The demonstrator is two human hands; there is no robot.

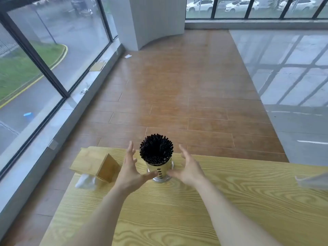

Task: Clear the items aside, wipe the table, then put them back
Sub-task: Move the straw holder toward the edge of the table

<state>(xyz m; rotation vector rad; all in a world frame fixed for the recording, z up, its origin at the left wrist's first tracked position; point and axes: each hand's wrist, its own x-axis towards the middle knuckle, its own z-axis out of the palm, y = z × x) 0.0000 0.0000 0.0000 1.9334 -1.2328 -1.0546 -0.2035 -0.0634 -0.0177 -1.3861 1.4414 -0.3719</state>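
— Where the pale wooden table (195, 210) runs toward the far edge, what stands on it?

— Largest first: a wooden box (99, 166) lying tilted at the far left corner, with a white cloth (85, 181) bunched just beside it on the near side. Right of those stands a perforated metal holder (160, 172), upright, packed with black straws (156, 150).

— And the hands?

— Both are spread wide, fingers splayed. The left hand (130, 172) sits on the holder's left, its thumb reaching toward the metal wall; the right hand (189, 168) mirrors it on the other side. Neither has closed on anything. I cannot tell whether the thumbs touch the holder.

— Anything else?

— A blurred clear object (312, 180) at the table's right edge.
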